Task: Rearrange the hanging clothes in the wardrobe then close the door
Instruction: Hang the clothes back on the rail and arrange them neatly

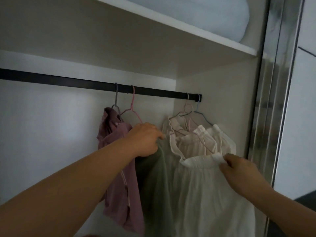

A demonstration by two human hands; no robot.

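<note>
Both of your forearms are bare for as far as they show, from the lower edge of the view up to the wrists; no sleeve or cuff reaches into view on either side. Your left hand (145,139) carries no glove, ring, watch or band that can be made out, and its wrist is plain. Your right hand (239,170) is likewise ungloved, with a bare wrist and no strap. The picture is dim and a little soft, so your nails and any fine marks cannot be told. Nothing more of you shows than these two arms and hands.
</note>
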